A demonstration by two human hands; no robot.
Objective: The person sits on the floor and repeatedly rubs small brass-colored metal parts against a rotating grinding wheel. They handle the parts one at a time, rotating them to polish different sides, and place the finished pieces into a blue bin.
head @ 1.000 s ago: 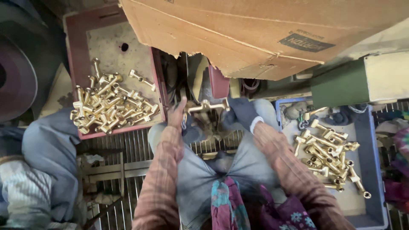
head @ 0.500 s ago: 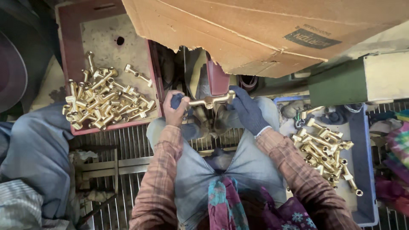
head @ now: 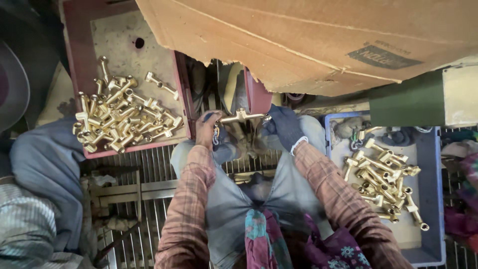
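Nearest the camera: a patterned teal-and-pink scarf (head: 261, 239) hangs over grey trousers; checked brown sleeves run forward from both sides.

Left hand (head: 208, 128), bare, fingers clenched round the left end of a T-shaped brass pipe fitting (head: 242, 117). Right hand (head: 285, 127), in a dark blue glove, fingers closed on the fitting's right end. The fitting lies crosswise between the hands, above the knees and over a metal floor grate (head: 149, 169).

To the right, a blue plastic tray (head: 432, 199) holds a loose pile of brass fittings (head: 386, 177). To the left, a maroon plastic tray (head: 77, 45) holds a larger heap of like brass fittings (head: 122, 117). Beside it, another person's grey-trousered leg (head: 45, 169).

Farthest, a torn brown cardboard sheet (head: 308, 35) overhangs the top, with a green metal box (head: 406, 102) just under its right edge.
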